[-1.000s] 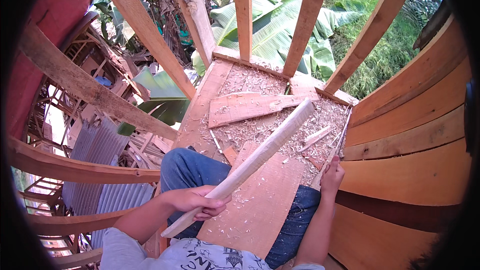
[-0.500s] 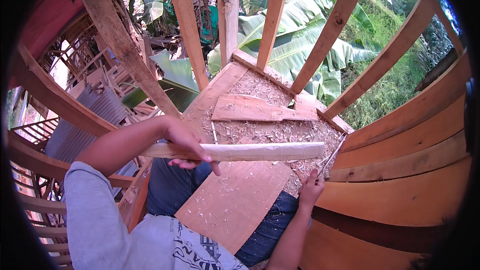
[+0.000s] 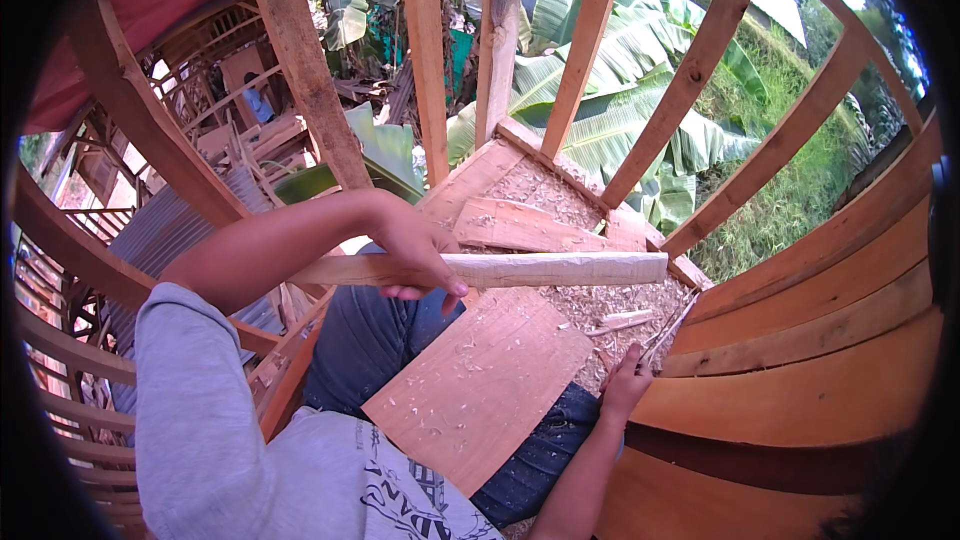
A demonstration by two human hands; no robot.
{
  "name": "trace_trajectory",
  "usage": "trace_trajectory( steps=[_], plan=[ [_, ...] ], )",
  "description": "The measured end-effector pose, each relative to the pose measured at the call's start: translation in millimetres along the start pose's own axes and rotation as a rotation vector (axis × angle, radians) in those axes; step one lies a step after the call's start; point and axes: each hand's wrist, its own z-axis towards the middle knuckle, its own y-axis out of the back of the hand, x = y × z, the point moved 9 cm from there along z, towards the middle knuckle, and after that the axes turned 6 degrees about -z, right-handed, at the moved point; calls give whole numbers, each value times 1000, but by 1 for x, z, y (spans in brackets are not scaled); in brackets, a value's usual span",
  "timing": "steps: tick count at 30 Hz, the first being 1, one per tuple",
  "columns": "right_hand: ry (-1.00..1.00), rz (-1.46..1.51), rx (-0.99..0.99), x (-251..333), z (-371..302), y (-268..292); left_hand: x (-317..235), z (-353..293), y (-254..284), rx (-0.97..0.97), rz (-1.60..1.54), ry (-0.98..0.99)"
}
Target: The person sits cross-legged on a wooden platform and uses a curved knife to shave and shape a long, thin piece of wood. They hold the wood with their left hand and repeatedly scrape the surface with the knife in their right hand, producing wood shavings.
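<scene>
My left hand (image 3: pixel 415 255) grips a long, pale wooden stick (image 3: pixel 570 268) from above. The stick lies crosswise over my lap; its cut end points right and its left part runs under my forearm. At the right, my right hand (image 3: pixel 626 382) is closed on a thin, blade-like tool (image 3: pixel 670 332) seen almost edge-on, tip pointing up and away. Its handle is hidden in my fingers, and it is apart from the stick. A flat wooden board (image 3: pixel 480 385) rests tilted across my thighs, with shavings scattered on it.
Wood shavings (image 3: pixel 545 188) cover the floor ahead, where an offcut plank (image 3: pixel 525 227) lies. Upright wooden slats (image 3: pixel 585 45) rise in front. A plank wall (image 3: pixel 780 400) stands close on my right. Beyond the left slats are corrugated sheets (image 3: pixel 190 230) and stacked timber.
My left hand has moved the stick away from my lap, slightly to the right. My right hand keeps hold of the tool at nearly the same place. The whole view has shifted a little.
</scene>
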Motion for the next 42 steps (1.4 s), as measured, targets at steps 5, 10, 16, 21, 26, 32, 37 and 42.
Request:
trace_trajectory(
  steps=[5, 10, 16, 21, 26, 32, 37, 42],
  plan=[
    [-15, -4, -3, 8, -6, -1, -6, 8, 10, -257, 30, -81],
    [71, -13, -37, 5, -1, 4, -7, 23, -5, -369, -197, -205],
    [362, -164, -139, 13, -2, 8, 2, 69, -33, -380, -507, -281],
    [527, -390, 124, 53, -45, -42, 15, 100, -56, -451, -423, -213],
    [538, -445, 195, 44, -47, -47, 10, 139, -69, -413, -315, -330],
    [430, -479, -7, 36, -23, -23, -5, 133, -80, -581, -111, -507],
    [360, -585, 11, 45, -29, -42, 11, 115, -87, -510, -400, -252],
    [-3, -344, -115, -9, 15, 11, 8, 115, -112, -382, -366, -298]
  ],
)
